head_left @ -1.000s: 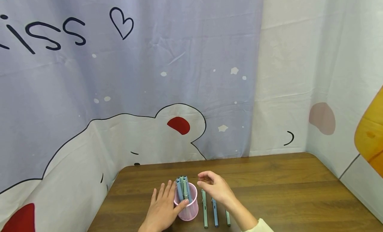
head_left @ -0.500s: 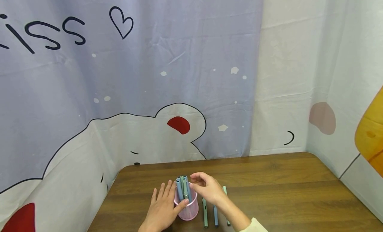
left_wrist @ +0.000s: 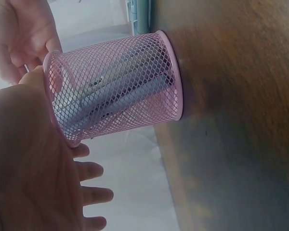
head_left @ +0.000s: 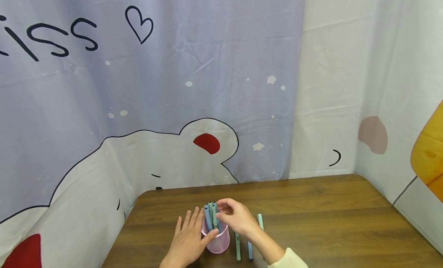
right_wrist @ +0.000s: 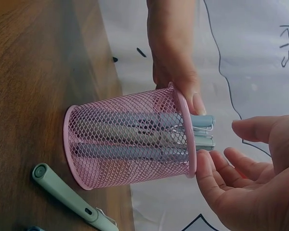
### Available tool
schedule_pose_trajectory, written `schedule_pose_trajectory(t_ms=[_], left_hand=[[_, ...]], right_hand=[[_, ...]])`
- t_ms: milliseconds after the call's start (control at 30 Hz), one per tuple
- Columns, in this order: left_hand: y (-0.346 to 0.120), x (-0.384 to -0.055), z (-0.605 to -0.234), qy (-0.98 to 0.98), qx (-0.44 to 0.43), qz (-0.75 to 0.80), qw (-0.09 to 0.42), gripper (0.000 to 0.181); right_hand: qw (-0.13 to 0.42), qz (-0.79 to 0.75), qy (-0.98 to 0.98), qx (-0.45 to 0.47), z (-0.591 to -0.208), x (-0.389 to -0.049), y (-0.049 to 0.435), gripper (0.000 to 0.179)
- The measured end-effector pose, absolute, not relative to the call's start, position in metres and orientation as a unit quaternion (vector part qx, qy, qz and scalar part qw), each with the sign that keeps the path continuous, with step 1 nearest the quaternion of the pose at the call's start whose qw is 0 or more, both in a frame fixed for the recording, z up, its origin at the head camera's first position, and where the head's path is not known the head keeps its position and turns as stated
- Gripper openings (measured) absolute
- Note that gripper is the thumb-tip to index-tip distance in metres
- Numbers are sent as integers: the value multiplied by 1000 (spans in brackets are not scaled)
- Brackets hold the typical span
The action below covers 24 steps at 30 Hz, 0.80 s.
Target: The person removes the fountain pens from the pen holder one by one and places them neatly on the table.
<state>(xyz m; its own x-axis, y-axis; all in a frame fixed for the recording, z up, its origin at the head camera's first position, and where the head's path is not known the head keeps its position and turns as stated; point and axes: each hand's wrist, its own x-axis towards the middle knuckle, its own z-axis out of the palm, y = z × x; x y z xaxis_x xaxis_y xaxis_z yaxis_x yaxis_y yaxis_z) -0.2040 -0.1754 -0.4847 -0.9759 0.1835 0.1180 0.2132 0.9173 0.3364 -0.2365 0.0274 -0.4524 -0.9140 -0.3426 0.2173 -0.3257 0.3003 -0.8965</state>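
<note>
A pink mesh pen cup (head_left: 218,243) stands upright on the table, holding several blue and green capped pens (head_left: 208,218). My left hand (head_left: 188,237) lies against its left side, fingers straight and spread, thumb over the near rim. At the cup's right rim is my right hand (head_left: 238,218), its fingers bent and the thumb apart from them. In the right wrist view, fingertips of the right hand (right_wrist: 253,187) touch or nearly touch the rim beside the pen caps, and nothing shows between thumb and fingers.
Right of the cup lie a green pen (head_left: 238,250), a blue pen (head_left: 250,252) and a light green pen (head_left: 260,220), partly covered by the right hand and forearm. A printed curtain (head_left: 207,87) hangs behind the wooden table (head_left: 328,222).
My right hand has moved left from above the loose pens to the cup's right rim, uncovering the top of the light green pen. The left hand and the cup have stayed put.
</note>
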Motion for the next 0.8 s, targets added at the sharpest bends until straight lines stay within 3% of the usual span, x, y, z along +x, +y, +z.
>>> schedule_pose_trajectory(t_ms=[800], left_hand=[[-176,-204,-486,-976,-108,-181,44,96]], right_hand=[[-8,-495,844,-207,-450,-248,11,29]])
